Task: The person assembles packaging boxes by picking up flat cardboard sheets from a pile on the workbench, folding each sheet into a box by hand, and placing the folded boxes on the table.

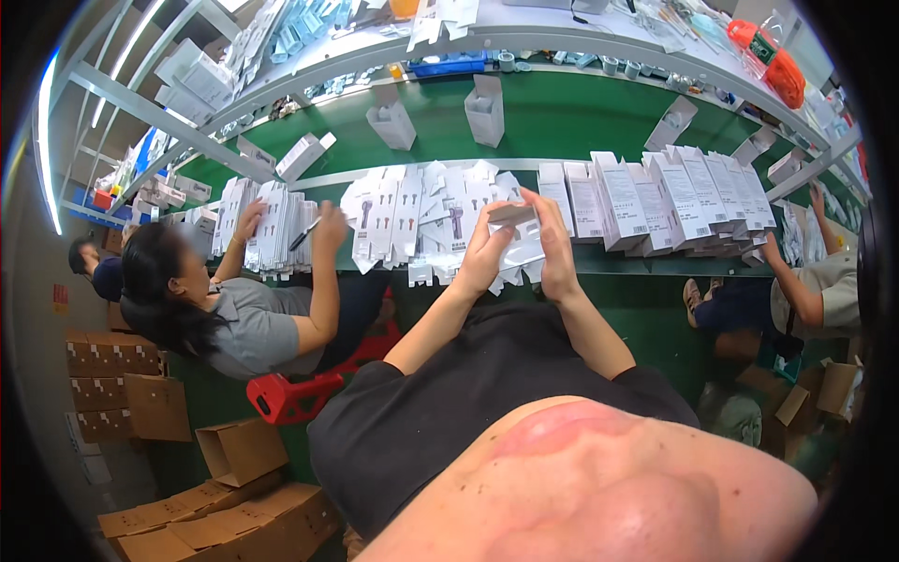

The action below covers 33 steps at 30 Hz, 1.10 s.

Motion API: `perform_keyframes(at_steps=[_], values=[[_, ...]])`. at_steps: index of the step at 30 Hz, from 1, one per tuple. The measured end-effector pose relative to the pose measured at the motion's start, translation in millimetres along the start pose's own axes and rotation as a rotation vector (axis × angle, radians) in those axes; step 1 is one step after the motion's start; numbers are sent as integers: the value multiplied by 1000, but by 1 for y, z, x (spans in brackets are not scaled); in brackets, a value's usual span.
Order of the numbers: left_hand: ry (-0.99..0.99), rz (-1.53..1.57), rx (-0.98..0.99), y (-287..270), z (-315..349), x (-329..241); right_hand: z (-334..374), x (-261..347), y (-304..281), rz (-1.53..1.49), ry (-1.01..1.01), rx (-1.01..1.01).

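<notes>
Between my two hands is a small white folding carton [525, 245], its greyish-brown inner side showing at the top. My left hand [482, 251] closes on its left side, thumb up along the board. My right hand [554, 251] presses against its right side with the fingers upright. Part of the carton is hidden by the hands. Just beyond and to the left, flat printed cartons [386, 217] lie in an overlapping pile on the bench. Right of my hands stand rows of formed white boxes [613, 201].
At left, a co-worker [253, 314] handles a stack of flat cartons [272, 220] and holds a dark pen-like item. Another person's arm [791, 281] reaches in from the right. Open boxes [484, 112] stand farther back under a shelf [524, 39]. A red stool [281, 395] and brown cartons [239, 450] are at lower left.
</notes>
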State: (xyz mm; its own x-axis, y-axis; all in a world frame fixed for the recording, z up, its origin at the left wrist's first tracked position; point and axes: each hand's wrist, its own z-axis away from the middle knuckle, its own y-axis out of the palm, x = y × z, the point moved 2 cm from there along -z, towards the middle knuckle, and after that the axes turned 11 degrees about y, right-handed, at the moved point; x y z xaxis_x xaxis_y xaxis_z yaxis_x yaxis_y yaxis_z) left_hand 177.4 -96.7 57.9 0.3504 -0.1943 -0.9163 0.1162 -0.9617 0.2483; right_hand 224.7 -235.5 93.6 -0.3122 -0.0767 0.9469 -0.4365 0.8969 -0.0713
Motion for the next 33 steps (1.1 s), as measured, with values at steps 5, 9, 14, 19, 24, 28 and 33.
perform_keyframes(at_steps=[5,9,14,19,24,28,33], values=[[190,-125,-5,3,0,2,5,-7,8,34,133,-52],[430,-207,279,-6,4,5,8,-12,0,-186,225,-89],[260,-195,258,-4,12,16,15,-7,3,10,227,-114],[165,-306,272,-1,20,14,16,-16,-6,49,215,-70],[373,-430,309,-9,30,7,24,-27,-13,-133,233,-27],[402,-864,159,-39,46,28,19,-7,-5,165,78,107],[522,-1134,138,-32,49,13,19,-55,1,388,-198,192]])
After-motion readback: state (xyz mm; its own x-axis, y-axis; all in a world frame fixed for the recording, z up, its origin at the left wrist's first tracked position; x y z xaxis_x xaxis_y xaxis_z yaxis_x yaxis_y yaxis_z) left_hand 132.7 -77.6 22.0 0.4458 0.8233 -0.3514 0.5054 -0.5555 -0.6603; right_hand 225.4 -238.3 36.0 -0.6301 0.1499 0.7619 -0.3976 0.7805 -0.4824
